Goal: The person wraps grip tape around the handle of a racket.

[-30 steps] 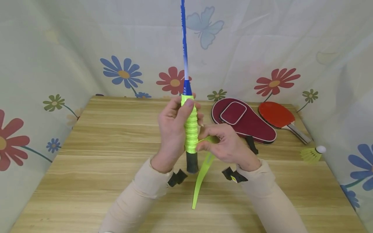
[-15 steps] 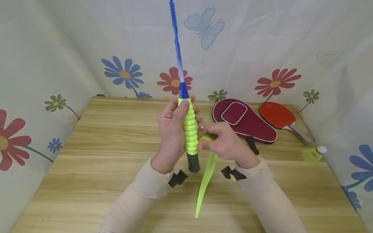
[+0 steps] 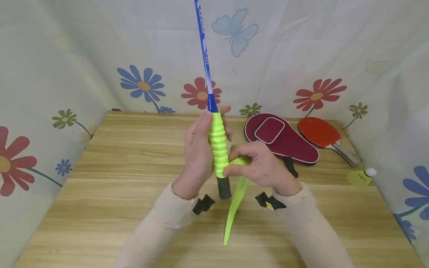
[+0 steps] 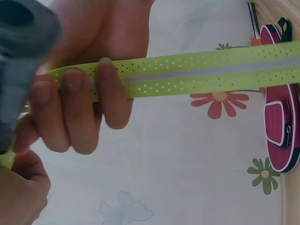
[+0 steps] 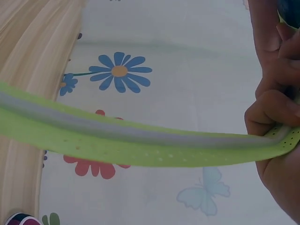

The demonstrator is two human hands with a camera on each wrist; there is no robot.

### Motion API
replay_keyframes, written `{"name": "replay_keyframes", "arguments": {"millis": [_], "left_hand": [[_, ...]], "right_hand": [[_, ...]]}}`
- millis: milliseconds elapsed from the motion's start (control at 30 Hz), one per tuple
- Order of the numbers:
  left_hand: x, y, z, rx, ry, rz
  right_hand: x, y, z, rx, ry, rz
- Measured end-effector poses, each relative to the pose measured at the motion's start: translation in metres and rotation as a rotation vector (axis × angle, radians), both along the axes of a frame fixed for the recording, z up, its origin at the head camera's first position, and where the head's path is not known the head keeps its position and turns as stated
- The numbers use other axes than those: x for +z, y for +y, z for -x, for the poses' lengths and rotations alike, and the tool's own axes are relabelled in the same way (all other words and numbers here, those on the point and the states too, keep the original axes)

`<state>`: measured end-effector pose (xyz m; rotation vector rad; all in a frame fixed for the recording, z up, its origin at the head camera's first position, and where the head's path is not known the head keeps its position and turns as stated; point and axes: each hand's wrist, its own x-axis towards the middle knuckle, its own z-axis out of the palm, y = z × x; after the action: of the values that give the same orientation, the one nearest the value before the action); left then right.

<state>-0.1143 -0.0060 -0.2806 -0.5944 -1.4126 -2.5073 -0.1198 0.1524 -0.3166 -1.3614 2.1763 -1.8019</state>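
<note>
My left hand holds a badminton racket by its handle, thumb along the near side and fingertips showing beyond it. The racket's blue shaft points up, leaning slightly left; its head is out of view. Bright yellow-green overgrip tape is wound in ridges down the handle, with the black butt end bare below. My right hand pinches the tape right beside the lowest turn. A loose tail hangs below that hand. In the right wrist view, the perforated tape shows a grey strip along its middle.
A maroon paddle case lies at the back right of the wooden table. Beside it are a red table tennis paddle and a yellow shuttlecock. Flower-printed curtain surrounds the table's back and sides.
The racket has turned about its length, so lettering now shows on the shaft, which leans further left than a second ago. The left thumb has shifted toward the handle's left edge; the tape tail swings slightly.
</note>
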Motion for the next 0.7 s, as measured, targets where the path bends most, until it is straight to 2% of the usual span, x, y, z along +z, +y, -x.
{"name": "replay_keyframes", "arguments": {"millis": [100, 233, 367, 433, 533, 700], "left_hand": [[0.003, -0.003, -0.002, -0.03, -0.035, 0.064], [0.006, -0.006, -0.005, -0.053, -0.062, 0.096], [0.007, -0.005, -0.005, -0.052, -0.103, 0.092], [0.007, -0.003, -0.005, -0.047, -0.107, 0.073], [0.007, -0.001, -0.004, -0.031, -0.09, 0.03], [0.007, -0.002, -0.004, -0.071, -0.017, -0.076]], "right_hand": [[-0.002, 0.0, -0.001, -0.047, -0.005, -0.001], [-0.004, 0.001, -0.003, -0.133, 0.009, -0.015], [-0.006, 0.001, -0.004, -0.242, 0.017, -0.038], [-0.006, 0.001, -0.005, -0.274, -0.006, -0.043], [-0.007, 0.001, -0.006, -0.268, -0.05, -0.033], [-0.011, 0.002, -0.004, -0.156, -0.055, 0.034]]}}
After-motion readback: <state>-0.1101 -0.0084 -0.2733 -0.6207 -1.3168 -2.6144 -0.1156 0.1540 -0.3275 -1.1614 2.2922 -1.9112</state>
